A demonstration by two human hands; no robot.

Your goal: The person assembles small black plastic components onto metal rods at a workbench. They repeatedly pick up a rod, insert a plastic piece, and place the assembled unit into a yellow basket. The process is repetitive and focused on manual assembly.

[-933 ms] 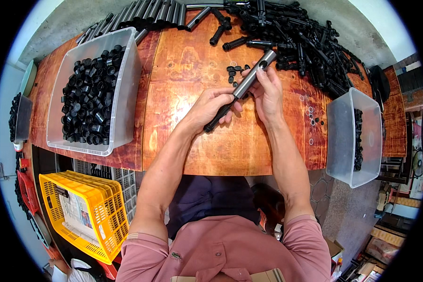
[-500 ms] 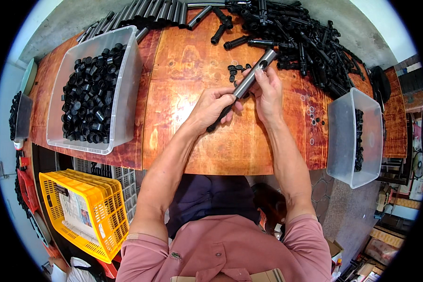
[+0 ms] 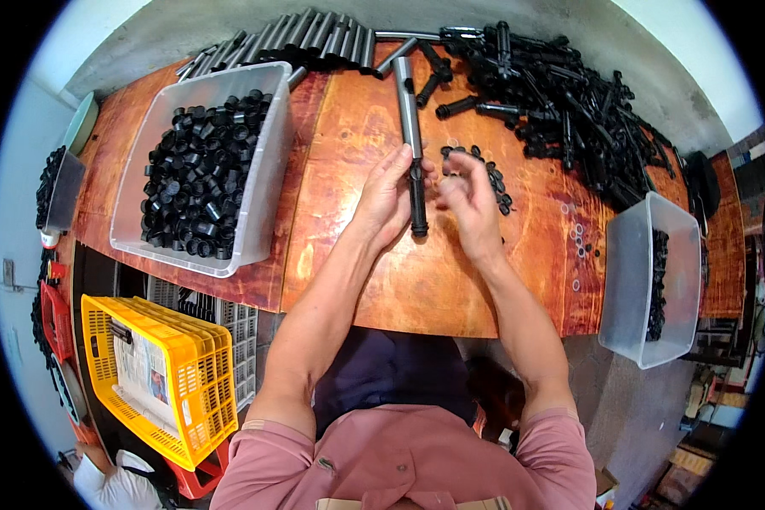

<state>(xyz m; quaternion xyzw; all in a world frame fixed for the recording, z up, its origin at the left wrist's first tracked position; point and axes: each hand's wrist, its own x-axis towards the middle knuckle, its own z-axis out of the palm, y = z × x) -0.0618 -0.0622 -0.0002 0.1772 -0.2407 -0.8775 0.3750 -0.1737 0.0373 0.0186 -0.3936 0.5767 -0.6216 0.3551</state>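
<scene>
My left hand (image 3: 388, 197) is wrapped round a silver metal tube (image 3: 407, 110) with an oval hole near its far end. A black ribbed plastic fitting (image 3: 417, 204) extends from the tube's near end, below my fingers. The joined piece stands almost lengthwise in front of me. To its right is my right hand (image 3: 472, 208), off the tube, its fingers loosely curved and somewhat blurred; nothing shows between them. Beside those fingers lie several small black caps (image 3: 496, 183) on the wooden table (image 3: 348, 280).
A clear bin (image 3: 259, 238) of black ring-shaped pieces stands left. Metal tubes (image 3: 314, 38) line the back, with a heap of black fittings (image 3: 552, 110) at the back right. Another clear bin (image 3: 633, 297) is at the right edge. Yellow crates (image 3: 204, 399) sit lower left.
The tube has swung from slanting right to nearly upright in view, still in my left hand. My right hand has come off it and moved nearer to me.
</scene>
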